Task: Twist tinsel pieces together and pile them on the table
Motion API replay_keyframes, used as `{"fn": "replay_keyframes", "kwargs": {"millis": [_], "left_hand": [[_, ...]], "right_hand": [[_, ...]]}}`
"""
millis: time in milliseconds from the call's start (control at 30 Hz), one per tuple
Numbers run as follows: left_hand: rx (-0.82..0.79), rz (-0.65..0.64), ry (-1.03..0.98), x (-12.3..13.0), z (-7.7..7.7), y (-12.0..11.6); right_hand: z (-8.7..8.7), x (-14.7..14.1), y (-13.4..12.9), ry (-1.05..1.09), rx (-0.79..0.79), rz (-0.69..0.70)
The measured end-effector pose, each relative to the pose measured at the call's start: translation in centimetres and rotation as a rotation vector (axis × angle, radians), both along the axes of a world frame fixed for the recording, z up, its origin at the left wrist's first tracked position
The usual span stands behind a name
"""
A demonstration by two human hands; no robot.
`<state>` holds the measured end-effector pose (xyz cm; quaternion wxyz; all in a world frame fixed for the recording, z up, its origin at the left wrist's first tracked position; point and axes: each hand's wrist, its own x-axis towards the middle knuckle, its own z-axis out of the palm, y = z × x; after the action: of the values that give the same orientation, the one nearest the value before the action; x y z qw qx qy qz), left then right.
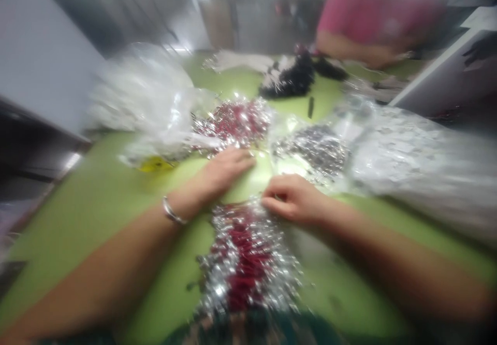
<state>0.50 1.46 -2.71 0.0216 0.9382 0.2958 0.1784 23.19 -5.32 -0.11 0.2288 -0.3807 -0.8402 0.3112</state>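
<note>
My left hand (231,168) is palm down at the near edge of a far pile of red cords with shiny silver ends (243,119). Its fingers look stretched out to the right, and its thumb is hidden. Closer to me, my right hand (292,199) is closed in a pinch, thumb against curled fingers; whatever is between them is too blurred to make out. Just below it lies a near pile of red cords with silver ends (250,262), the metal ends fanned to both sides.
A clear bag of small silver-grey pieces (320,148) lies beyond my right hand. Large plastic bags flank the green table (89,210), white (143,91) at left and clear (419,158) at right. Dark cord bundles (291,78) lie farther back, near a person in pink (376,13).
</note>
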Motion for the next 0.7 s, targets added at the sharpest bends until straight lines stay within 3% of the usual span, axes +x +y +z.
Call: {"fn": "replay_keyframes", "kwargs": {"millis": [100, 200, 300, 433, 500, 600, 700], "left_hand": [[0.084, 0.006, 0.072, -0.2, -1.5, 0.4], [0.140, 0.005, 0.075, -0.3, -1.9, 0.5], [0.168, -0.043, 0.049, -0.3, -1.6, 0.5], [0.168, -0.085, -0.070, -0.2, -1.0, 0.1], [0.161, -0.077, -0.128, -0.2, -1.0, -0.1], [0.146, -0.073, -0.141, -0.2, -1.1, -0.3], [0.132, -0.061, -0.124, -0.2, -1.2, -0.3]], "right_hand": [[0.4, 1.4, 1.2, -0.101, 0.193, -0.175], [1.0, 4.4, 3.1, -0.330, 0.417, -0.516], [1.6, 7.9, 4.8, -0.476, 0.498, -0.823], [1.3, 11.2, 6.4, -0.521, 0.541, -1.095], [0.7, 11.8, 7.0, -0.531, 0.430, -1.101], [-0.3, 11.8, 7.8, -0.576, 0.214, -1.000], [-1.0, 11.5, 8.1, -0.640, 0.171, -0.952]]}}
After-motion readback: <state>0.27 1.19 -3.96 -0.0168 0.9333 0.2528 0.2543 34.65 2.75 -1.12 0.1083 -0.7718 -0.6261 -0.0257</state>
